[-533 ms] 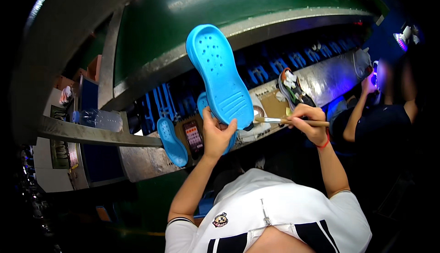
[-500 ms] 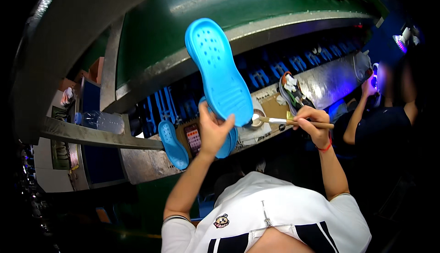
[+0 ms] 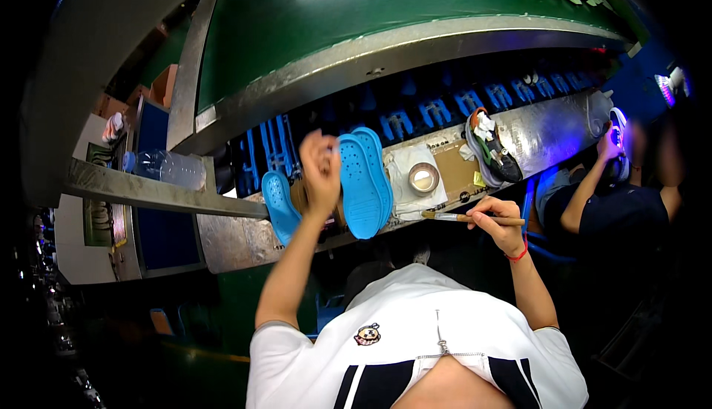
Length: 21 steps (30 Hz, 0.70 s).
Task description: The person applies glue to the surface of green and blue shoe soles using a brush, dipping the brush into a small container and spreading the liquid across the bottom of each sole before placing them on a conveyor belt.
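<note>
My right hand (image 3: 497,225) is closed round the wooden handle of a flat brush (image 3: 475,218), its bristles pointing left over the front of the bench. My left hand (image 3: 320,172) is raised beside a stack of blue perforated shoe soles (image 3: 362,190), its fingers loosely bent, slightly blurred and holding nothing I can see. The upper sole lies on another that shows along its right edge. Another blue sole (image 3: 279,205) lies to the left, partly covered by my left forearm. Right of the stack, a small round pot (image 3: 423,178) with pale contents stands on white paper.
A dark shoe with an orange collar (image 3: 492,149) lies on the metal bench (image 3: 538,131). Behind runs a row of blue holders, under a green belt with a metal edge (image 3: 415,42). A bottle (image 3: 169,170) stands behind a metal bar at left. A co-worker (image 3: 615,201) holds a shoe at right.
The blue sole that my left hand held up now lies on the stack, and the hand has let go and moved left. My right hand has lowered the brush away from the pot.
</note>
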### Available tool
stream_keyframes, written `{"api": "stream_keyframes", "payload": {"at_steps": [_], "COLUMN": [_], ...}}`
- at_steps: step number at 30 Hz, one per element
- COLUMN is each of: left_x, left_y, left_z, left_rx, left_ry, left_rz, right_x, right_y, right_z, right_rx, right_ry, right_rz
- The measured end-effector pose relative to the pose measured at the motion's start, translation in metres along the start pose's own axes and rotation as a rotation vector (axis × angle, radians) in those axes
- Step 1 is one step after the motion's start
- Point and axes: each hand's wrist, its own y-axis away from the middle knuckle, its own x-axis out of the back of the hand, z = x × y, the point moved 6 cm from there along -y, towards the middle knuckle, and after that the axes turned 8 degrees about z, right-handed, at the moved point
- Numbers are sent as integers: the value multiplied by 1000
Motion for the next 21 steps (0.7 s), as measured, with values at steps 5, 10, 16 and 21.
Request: {"api": "stream_keyframes", "payload": {"at_steps": [5, 10, 16, 21], "left_x": [66, 72, 81, 93], "left_y": [169, 194, 138, 83], "left_z": [-82, -99, -142, -138], "left_rx": [53, 5, 9, 97], "left_ry": [-866, -1093, -1198, -987], "left_rz": [-83, -253, -246, -88], "right_x": [-17, -31, -31, -28], "right_y": [-1, -10, -10, -9], "right_z": [16, 18, 24, 31], "right_rx": [-75, -68, -99, -132], "right_ry": [-5, 27, 5, -15], "right_rz": [-62, -112, -147, -116]}}
